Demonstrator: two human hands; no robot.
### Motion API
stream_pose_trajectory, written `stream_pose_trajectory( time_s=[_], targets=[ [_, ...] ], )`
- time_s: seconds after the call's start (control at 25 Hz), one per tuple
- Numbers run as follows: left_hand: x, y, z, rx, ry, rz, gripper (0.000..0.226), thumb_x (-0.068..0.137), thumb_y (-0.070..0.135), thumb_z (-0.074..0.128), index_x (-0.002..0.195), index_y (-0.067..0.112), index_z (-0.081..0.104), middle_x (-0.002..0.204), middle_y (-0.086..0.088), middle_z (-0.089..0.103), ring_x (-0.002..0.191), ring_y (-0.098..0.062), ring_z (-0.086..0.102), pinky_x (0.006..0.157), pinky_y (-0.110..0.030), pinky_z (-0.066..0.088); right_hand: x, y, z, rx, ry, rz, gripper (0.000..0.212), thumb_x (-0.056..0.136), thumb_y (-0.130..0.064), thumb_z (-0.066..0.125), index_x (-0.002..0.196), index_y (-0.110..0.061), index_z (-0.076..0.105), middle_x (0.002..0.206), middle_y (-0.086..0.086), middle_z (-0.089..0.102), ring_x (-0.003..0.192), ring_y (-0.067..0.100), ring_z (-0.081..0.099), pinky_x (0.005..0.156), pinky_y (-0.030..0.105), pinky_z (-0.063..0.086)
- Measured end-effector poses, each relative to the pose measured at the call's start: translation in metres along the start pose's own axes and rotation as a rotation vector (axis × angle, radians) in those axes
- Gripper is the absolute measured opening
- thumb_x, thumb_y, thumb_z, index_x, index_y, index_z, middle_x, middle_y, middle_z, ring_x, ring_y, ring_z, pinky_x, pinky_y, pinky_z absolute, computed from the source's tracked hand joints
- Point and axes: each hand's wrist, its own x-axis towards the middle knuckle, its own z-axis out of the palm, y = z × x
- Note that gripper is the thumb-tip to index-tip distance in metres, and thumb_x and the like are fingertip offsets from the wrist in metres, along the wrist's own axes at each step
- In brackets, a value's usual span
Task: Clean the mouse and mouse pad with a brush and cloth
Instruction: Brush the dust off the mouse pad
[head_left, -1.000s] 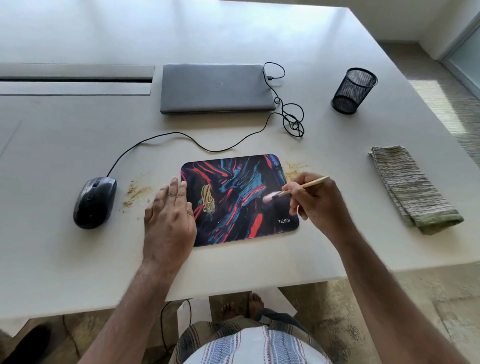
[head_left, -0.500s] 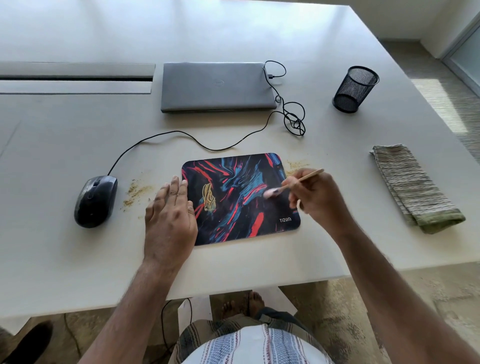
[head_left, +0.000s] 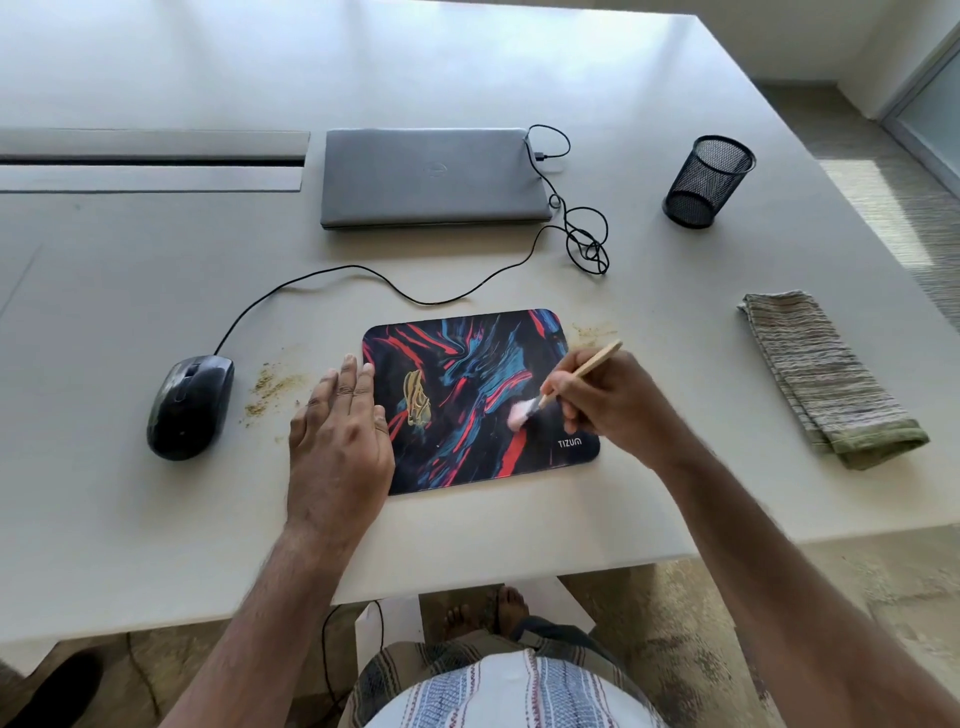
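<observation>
Since half a second ago, the wooden-handled pink-bristled brush (head_left: 561, 387), pinched in right hand (head_left: 613, 402) fingers, has been swept toward seven o'clock on the multicoloured rectangular mouse pad (head_left: 467, 384). Left hand (head_left: 337, 436) lies flat, fingers straight, pinning its nine-o'clock edge; light strokes toward the counter (head_left: 467, 67) are advised.

1. A closed grey laptop (head_left: 434, 176) lies at the far side of the white table (head_left: 156, 291).
2. A black mesh pen cup (head_left: 707, 181) stands upright to its right.
3. A black cable (head_left: 582, 244) loops beside the laptop's right edge.
4. Brownish crumbs (head_left: 270, 387) lie scattered on the tabletop.
</observation>
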Motion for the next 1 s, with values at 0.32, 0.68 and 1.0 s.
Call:
stream_pose_trajectory(
  time_s=[0.32,0.68,1.0],
  targets=[
    [0.000,0.000,-0.001,0.001,0.006,0.000,0.057,0.104,0.033,0.029,0.157,0.015,0.038,0.164,-0.006,0.038,0.152,-0.025,0.032,0.122,-0.046,0.026,0.006,0.001,-0.002,-0.072,0.108,-0.061,0.020,0.101,-0.011,0.065,0.082,-0.007,0.072,0.060,0.002,0.070,0.051,0.018,0.066,0.050,0.020,0.046],
    [0.000,0.002,-0.001,0.016,0.015,0.004,0.058,0.103,0.032,0.031,0.156,0.013,0.040,0.163,-0.007,0.039,0.151,-0.026,0.034,0.120,-0.046,0.028,0.009,0.001,-0.002,-0.138,0.240,-0.064,0.025,0.101,-0.015,0.067,0.077,-0.017,0.068,0.060,0.004,0.072,0.047,0.006,0.058,0.054,0.017,0.041],
    [0.000,0.002,-0.001,0.020,0.016,-0.001,0.057,0.102,0.031,0.031,0.156,0.013,0.041,0.163,-0.007,0.040,0.150,-0.027,0.035,0.120,-0.049,0.031,0.014,0.002,-0.006,0.001,0.124,-0.060,0.025,0.104,-0.015,0.065,0.085,0.000,0.071,0.062,0.010,0.071,0.047,0.014,0.061,0.045,0.019,0.040]
  ],
)
